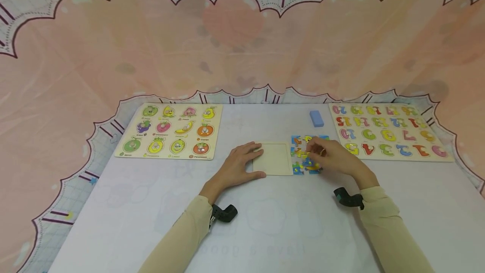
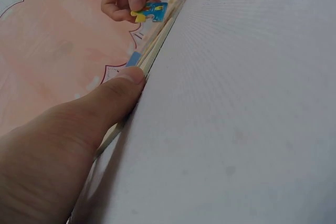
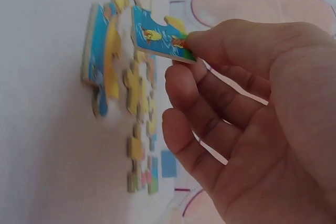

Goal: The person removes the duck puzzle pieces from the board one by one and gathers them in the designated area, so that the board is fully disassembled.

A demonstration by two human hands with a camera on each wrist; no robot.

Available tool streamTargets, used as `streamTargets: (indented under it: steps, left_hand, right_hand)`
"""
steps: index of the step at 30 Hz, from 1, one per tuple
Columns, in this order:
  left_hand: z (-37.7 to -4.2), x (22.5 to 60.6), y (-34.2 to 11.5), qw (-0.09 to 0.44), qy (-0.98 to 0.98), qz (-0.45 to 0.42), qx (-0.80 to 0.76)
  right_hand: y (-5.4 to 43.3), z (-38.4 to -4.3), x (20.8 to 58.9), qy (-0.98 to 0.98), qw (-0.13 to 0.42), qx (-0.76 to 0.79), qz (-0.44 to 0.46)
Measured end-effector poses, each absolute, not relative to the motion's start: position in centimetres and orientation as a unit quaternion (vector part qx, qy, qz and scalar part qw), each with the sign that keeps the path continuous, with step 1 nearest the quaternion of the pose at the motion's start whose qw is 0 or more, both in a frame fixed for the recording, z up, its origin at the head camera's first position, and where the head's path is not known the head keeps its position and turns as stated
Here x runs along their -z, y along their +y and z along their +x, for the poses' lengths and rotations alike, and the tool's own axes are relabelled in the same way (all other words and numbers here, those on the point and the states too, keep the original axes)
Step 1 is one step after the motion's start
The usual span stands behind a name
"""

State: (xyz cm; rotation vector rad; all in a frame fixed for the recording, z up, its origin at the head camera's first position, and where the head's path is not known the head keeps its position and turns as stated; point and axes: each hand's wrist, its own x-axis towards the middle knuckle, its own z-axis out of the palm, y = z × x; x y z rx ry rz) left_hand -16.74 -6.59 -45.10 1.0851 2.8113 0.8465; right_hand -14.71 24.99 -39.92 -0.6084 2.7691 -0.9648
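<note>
My right hand [image 1: 335,157] pinches a blue jigsaw puzzle piece [image 3: 155,38] between thumb and fingertips, raised above the table. The piece carries a small yellow animal picture and has a yellow knob. Under and beside this hand lie several loose puzzle pieces [image 1: 297,168], blue and yellow, partly hidden by it. Resting at the left side of a bare, pale puzzle tray [image 1: 274,159] is my left hand [image 1: 238,164], its fingers stretched over the upper left and the thumb at the near edge. In the left wrist view the thumb [image 2: 118,90] presses against the tray's edge.
A fruit board [image 1: 170,132] lies at the back left, a number board [image 1: 386,132] at the back right. Behind the loose pieces sits a blue block [image 1: 316,118]. All stand on a white table [image 1: 265,218] backed by a patterned cloth [image 1: 235,62].
</note>
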Motion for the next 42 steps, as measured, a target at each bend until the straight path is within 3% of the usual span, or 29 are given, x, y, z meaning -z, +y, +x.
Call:
streamTargets:
  steps: [42]
  left_hand:
    - [-16.8,45.1,-6.6,0.001,0.9,0.349,-0.261]
  right_hand:
    - [29.8,-14.3,39.0,0.92,0.171,0.315,-0.158]
